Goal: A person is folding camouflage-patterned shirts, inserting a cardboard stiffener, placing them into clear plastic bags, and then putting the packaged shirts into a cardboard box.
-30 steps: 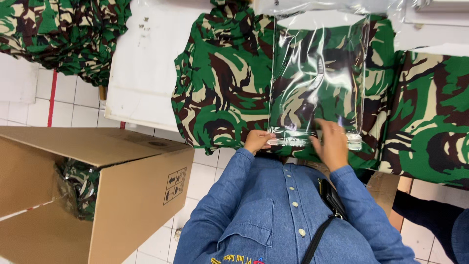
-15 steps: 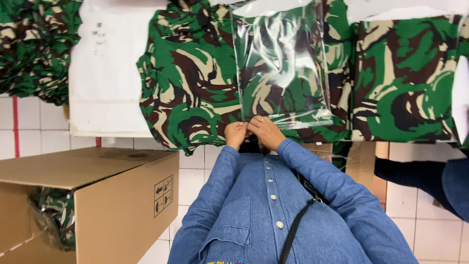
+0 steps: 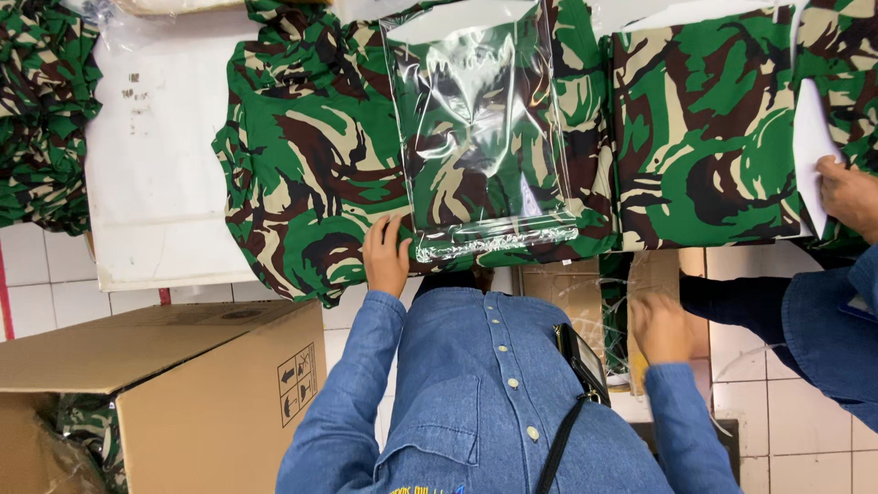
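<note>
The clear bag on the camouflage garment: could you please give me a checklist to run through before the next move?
1. Clear bag lies flat on the camouflage garment: ok.
2. Left hand steadies the garment's near edge beside the bag: ok.
3. Right hand free, off the table and blurred: cannot tell.
4. Bag's near end sealed: cannot tell.
5. Cardboard box open at the left: ok.
6. Co-worker's hand apart from the bag: ok.

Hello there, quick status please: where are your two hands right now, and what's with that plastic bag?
Left hand flat on camouflage garment, beside clear bag. Right hand off the table, blurred, empty. Bag lies flat on the garment. Co-worker's hand at far right, apart.
</note>
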